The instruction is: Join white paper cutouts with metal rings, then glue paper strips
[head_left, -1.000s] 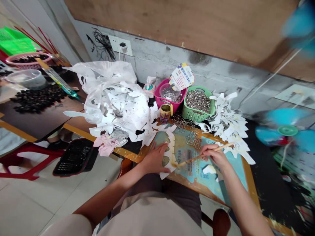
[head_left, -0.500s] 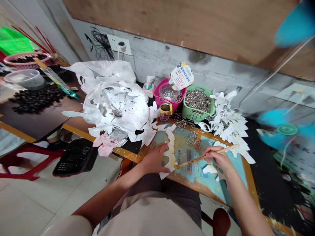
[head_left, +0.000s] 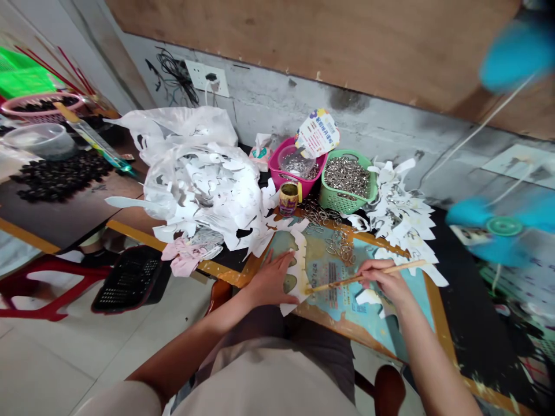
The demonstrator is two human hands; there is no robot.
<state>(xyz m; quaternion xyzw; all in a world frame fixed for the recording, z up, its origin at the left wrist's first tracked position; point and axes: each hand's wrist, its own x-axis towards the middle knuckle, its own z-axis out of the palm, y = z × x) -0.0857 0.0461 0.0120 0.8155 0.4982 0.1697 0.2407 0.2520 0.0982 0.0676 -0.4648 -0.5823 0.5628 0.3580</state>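
Observation:
My left hand (head_left: 271, 282) lies flat with its fingers spread, pressing on a pale, scalloped cut-out (head_left: 300, 267) that looks like paper or thin sheet. In a pinch grip, my right hand (head_left: 384, 278) holds a long thin wooden brush (head_left: 405, 266). Its yellowed tip touches the lower part of that cut-out, close to my left thumb. Both hands are over a blue, stained work board (head_left: 318, 315). Another white cut-out (head_left: 369, 297) lies partly hidden beneath my right hand. Loose metal rings or clasps (head_left: 340, 247) are scattered behind the brush.
Behind the board stand a small can (head_left: 288, 202), a pink basket (head_left: 307, 188) and a green basket (head_left: 347, 203) of metal pieces. White cut-outs are heaped left (head_left: 212, 190) and right (head_left: 401, 214). A blue fan (head_left: 503, 226) blurs at far right. Black pieces (head_left: 65, 173) cover the left table.
The brush tip has shifted slightly left and up along the cut-out, and my right hand has moved with it a little. My left hand stays on the cut-out.

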